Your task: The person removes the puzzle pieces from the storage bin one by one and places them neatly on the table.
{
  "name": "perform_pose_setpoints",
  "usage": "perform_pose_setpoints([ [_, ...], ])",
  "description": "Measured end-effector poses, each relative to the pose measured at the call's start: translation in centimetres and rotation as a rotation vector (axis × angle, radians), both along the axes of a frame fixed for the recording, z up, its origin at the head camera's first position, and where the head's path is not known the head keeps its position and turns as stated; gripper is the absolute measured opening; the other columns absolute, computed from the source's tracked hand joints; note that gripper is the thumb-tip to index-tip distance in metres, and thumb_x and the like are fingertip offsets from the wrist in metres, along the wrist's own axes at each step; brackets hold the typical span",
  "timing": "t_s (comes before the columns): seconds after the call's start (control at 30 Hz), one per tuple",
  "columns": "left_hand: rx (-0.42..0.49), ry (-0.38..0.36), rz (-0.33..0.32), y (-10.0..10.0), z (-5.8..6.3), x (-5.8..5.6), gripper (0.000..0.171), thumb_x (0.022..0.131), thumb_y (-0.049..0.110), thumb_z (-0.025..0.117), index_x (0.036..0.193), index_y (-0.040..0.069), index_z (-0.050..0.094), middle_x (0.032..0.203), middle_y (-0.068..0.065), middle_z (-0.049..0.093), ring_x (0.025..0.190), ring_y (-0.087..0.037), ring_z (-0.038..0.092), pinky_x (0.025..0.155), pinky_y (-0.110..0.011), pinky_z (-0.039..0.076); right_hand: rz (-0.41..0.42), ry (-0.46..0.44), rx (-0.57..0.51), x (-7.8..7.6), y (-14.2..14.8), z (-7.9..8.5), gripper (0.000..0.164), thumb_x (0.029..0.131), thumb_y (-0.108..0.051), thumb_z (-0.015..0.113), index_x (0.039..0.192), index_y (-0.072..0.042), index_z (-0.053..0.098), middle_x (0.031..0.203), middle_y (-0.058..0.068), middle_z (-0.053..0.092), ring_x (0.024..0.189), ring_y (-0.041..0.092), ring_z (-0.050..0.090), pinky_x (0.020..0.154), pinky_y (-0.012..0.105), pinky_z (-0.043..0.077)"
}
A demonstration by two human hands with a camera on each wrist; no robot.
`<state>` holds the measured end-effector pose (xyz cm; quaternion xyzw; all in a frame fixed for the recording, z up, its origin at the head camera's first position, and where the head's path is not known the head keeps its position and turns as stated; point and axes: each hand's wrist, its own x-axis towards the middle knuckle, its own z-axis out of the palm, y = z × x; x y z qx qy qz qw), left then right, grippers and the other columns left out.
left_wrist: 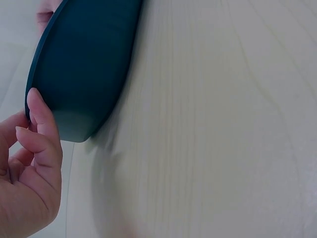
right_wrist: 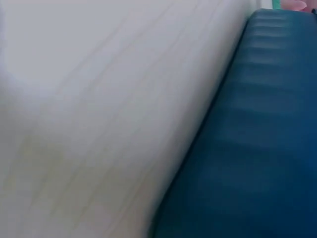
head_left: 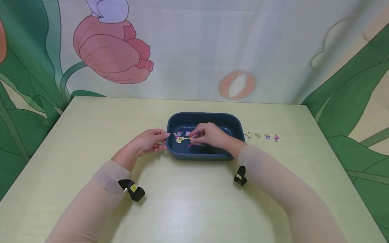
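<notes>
A dark blue rectangular tray (head_left: 200, 157) with rounded corners stands on the table. My left hand (head_left: 150, 141) grips its left end, thumb at the rim and fingers outside; the left wrist view shows these fingers (left_wrist: 44, 119) against the wall. My right hand (head_left: 211, 135) reaches into the tray over several small colourful flat cutouts (head_left: 178, 134), which look like stickers. Between its thumb and fingertips is the end of a yellow cutout (head_left: 180, 139). Part of the pile is hidden under this hand. In the right wrist view only the tray's outer wall (right_wrist: 262, 148) fills the right side.
To the right of the tray, several small cutouts (head_left: 267, 136) lie in a row on the pale wooden table (head_left: 182, 202). A curtain (head_left: 188, 50) with printed flowers and leaves hangs behind the table. Each sleeve carries a small black wrist camera (head_left: 132, 190).
</notes>
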<state>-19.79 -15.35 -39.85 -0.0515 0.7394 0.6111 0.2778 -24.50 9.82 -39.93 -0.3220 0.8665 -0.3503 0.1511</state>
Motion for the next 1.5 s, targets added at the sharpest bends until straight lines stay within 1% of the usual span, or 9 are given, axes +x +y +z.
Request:
perform_pose_setpoints([
  [0.1, -0.004, 0.001, -0.001, 0.0, 0.0, -0.1, 0.034, 0.097, 0.028, 0.052, 0.11, -0.003, 0.05, 0.082, -0.005, 0.056, 0.069, -0.014, 0.06, 0.054, -0.02, 0.04, -0.012, -0.006, -0.008, 0.3, 0.9, 0.3, 0.027, 0.08, -0.022, 0.074, 0.103, -0.007, 0.072, 0.088, -0.001, 0.062, 0.069, 0.016, 0.052, 0.062, 0.026, 0.043],
  [0.23, -0.012, 0.0, 0.002, 0.0, 0.0, -0.1, 0.032, 0.096, 0.028, 0.052, 0.108, -0.001, 0.051, 0.083, -0.005, 0.057, 0.068, -0.014, 0.059, 0.054, -0.02, 0.04, -0.029, 0.021, 0.001, 0.5, 2.0, 0.7, 0.024, 0.081, -0.021, 0.073, 0.102, -0.01, 0.072, 0.088, -0.003, 0.061, 0.069, 0.016, 0.05, 0.061, 0.027, 0.041],
  [0.33, -0.016, 0.001, 0.002, -0.1, 0.0, -0.1, 0.031, 0.096, 0.028, 0.052, 0.107, -0.001, 0.051, 0.083, -0.005, 0.057, 0.067, -0.013, 0.059, 0.054, -0.02, 0.04, -0.038, 0.041, 0.003, 0.5, 2.8, 0.8, 0.022, 0.081, -0.022, 0.073, 0.101, -0.012, 0.073, 0.088, -0.004, 0.061, 0.071, 0.016, 0.05, 0.062, 0.027, 0.041],
  [0.5, -0.014, -0.004, 0.002, -0.1, 0.0, -0.1, 0.031, 0.096, 0.029, 0.053, 0.106, -0.001, 0.051, 0.082, -0.005, 0.057, 0.067, -0.013, 0.059, 0.054, -0.02, 0.04, -0.049, 0.048, -0.013, 0.6, 3.8, 0.8, 0.023, 0.081, -0.023, 0.074, 0.1, -0.011, 0.073, 0.089, -0.003, 0.061, 0.075, 0.015, 0.052, 0.065, 0.028, 0.043],
  [0.77, -0.011, -0.009, 0.008, -0.2, -0.1, -0.2, 0.028, 0.096, 0.029, 0.053, 0.103, 0.002, 0.052, 0.081, -0.005, 0.057, 0.068, -0.014, 0.06, 0.054, -0.02, 0.04, -0.081, 0.057, -0.018, 0.8, 5.1, 1.4, 0.025, 0.081, -0.023, 0.074, 0.102, -0.009, 0.071, 0.089, -0.003, 0.062, 0.065, 0.017, 0.048, 0.059, 0.03, 0.04],
  [1.03, -0.013, -0.012, 0.005, 0.0, -0.2, -0.1, 0.03, 0.096, 0.029, 0.053, 0.106, 0.001, 0.051, 0.081, -0.005, 0.057, 0.069, -0.014, 0.059, 0.054, -0.02, 0.04, -0.114, 0.084, -0.019, 1.0, 7.3, 1.9, 0.023, 0.08, -0.019, 0.075, 0.1, -0.009, 0.072, 0.091, -0.001, 0.064, 0.065, 0.018, 0.047, 0.058, 0.028, 0.04],
  [1.2, -0.007, -0.01, 0.003, 0.0, -0.1, -0.1, 0.029, 0.096, 0.029, 0.052, 0.104, 0.0, 0.051, 0.081, -0.004, 0.057, 0.068, -0.014, 0.059, 0.053, -0.02, 0.039, -0.163, 0.076, -0.009, 1.3, 9.1, 2.1, 0.024, 0.08, -0.017, 0.075, 0.101, -0.007, 0.071, 0.091, 0.001, 0.064, 0.067, 0.019, 0.048, 0.058, 0.026, 0.04],
  [1.37, -0.003, -0.013, 0.004, 0.1, -0.1, 0.0, 0.029, 0.097, 0.028, 0.052, 0.104, 0.0, 0.051, 0.081, -0.004, 0.057, 0.068, -0.014, 0.059, 0.053, -0.019, 0.039, -0.223, 0.069, 0.006, 1.5, 11.2, 2.1, 0.024, 0.081, -0.02, 0.074, 0.102, -0.007, 0.071, 0.084, 0.002, 0.059, 0.07, 0.019, 0.048, 0.057, 0.026, 0.039],
  [1.5, -0.001, -0.014, 0.005, 0.0, -0.1, -0.1, 0.028, 0.097, 0.027, 0.051, 0.104, 0.0, 0.05, 0.08, -0.004, 0.056, 0.067, -0.013, 0.059, 0.052, -0.019, 0.039, -0.271, 0.064, 0.013, 1.5, 13.0, 2.0, 0.025, 0.081, -0.023, 0.074, 0.102, -0.009, 0.071, 0.083, 0.002, 0.059, 0.07, 0.02, 0.048, 0.056, 0.026, 0.038],
])
